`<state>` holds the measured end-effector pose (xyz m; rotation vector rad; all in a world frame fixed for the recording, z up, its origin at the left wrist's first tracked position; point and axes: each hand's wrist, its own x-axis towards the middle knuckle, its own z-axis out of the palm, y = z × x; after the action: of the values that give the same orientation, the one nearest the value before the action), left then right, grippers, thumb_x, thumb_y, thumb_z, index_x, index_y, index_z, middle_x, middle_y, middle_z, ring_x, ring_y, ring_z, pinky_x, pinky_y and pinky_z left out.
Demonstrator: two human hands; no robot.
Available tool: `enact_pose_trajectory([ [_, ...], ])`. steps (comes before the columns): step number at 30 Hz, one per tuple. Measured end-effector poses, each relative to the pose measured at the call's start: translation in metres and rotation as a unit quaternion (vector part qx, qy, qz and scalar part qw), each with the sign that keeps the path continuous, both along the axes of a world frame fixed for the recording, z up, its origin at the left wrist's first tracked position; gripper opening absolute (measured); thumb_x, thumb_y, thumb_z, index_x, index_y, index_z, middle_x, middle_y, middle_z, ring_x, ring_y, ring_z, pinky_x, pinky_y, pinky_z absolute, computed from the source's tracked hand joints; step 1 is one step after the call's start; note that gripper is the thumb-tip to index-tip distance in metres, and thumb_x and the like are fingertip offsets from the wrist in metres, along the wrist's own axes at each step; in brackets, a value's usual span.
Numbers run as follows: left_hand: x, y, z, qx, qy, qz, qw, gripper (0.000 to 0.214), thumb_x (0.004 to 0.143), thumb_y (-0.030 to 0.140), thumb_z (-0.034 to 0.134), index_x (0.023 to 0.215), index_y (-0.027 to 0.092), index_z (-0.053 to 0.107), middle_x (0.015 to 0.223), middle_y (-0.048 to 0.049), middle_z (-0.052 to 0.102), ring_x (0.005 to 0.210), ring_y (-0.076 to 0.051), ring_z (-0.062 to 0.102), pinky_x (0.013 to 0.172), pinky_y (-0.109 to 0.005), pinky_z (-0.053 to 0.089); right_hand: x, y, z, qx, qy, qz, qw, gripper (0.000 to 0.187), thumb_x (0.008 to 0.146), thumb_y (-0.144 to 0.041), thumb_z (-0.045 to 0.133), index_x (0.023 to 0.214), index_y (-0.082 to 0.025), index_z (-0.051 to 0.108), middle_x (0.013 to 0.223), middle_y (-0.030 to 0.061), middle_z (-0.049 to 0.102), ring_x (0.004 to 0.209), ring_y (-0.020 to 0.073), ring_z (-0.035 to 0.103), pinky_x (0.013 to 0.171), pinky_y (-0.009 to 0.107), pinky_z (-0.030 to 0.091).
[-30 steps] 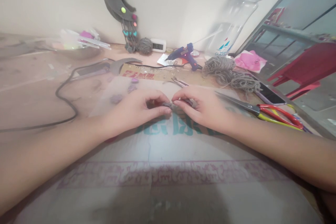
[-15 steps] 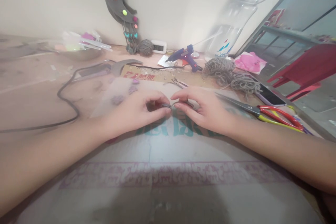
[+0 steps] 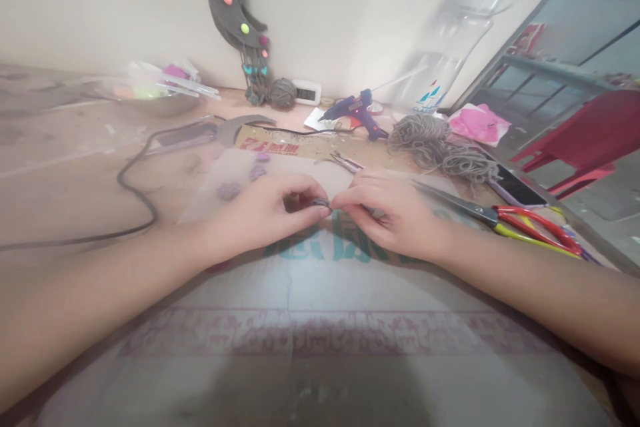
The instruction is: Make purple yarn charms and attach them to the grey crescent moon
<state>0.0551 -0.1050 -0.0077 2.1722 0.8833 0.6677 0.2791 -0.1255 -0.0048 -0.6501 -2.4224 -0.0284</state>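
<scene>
- Held between two bare hands above a translucent printed sheet (image 3: 325, 290), a small grey piece (image 3: 320, 203) sits just in front of the sheet's teal lettering (image 3: 350, 240), mostly hidden by fingers.
- The piece looks light and soft, perhaps wound from yarn like the loose grey hank (image 3: 423, 137) at the right; it should give under pressure, offer some friction rather than slip, and fray or loosen sooner than break.
- The best hold is likely a gentle pinch at its exposed end, thumb below and forefinger above, without crushing it.
- The left hand (image 3: 275, 210) curls into a rounded pinch, a gap showing inside the curve, with thumb and fingertips closed on the piece.
- The right hand (image 3: 397, 213) bends inward, its forefinger tip meeting the piece's right end, the thumb a little lower and the other fingers folded behind; whether it grips a strand there, one cannot tell.
- Long-bladed scissors (image 3: 483, 212) with red and yellow handles lie just beyond the right forearm, while a blue glue gun (image 3: 353, 108) rests farther back near the wall.
- Small purplish pieces (image 3: 229, 191) lie on the sheet beyond the left hand, too blurred to make out clearly.
</scene>
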Motion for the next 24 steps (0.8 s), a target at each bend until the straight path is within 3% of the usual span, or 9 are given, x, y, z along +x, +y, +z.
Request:
enact_pose_trajectory([
  [17, -0.0001, 0.0032, -0.001, -0.032, 0.011, 0.011, 0.999, 0.022, 0.081, 0.043, 0.069, 0.087, 0.022, 0.073, 0.077, 0.0006, 0.073, 0.073, -0.016, 0.064, 0.068, -0.027, 0.048, 0.0012, 0.001, -0.0027, -0.011, -0.005, -0.023, 1.0, 0.019, 0.095, -0.012, 0.046, 0.095, -0.019, 0.063, 0.078, 0.0034, 0.07, 0.071, 0.0154, 0.06, 0.07, 0.03, 0.044],
  [24, 0.0004, 0.0015, 0.0, -0.019, 0.014, 0.001, 1.0, 0.02, 0.088, 0.036, 0.059, 0.091, 0.023, 0.075, 0.075, 0.0008, 0.071, 0.068, -0.015, 0.062, 0.068, -0.026, 0.048, 0.0016, -0.0009, -0.006, -0.002, 0.013, -0.06, 0.998, 0.011, 0.089, -0.011, 0.049, 0.093, -0.019, 0.055, 0.078, 0.0033, 0.064, 0.071, 0.0168, 0.058, 0.068, 0.03, 0.046],
])
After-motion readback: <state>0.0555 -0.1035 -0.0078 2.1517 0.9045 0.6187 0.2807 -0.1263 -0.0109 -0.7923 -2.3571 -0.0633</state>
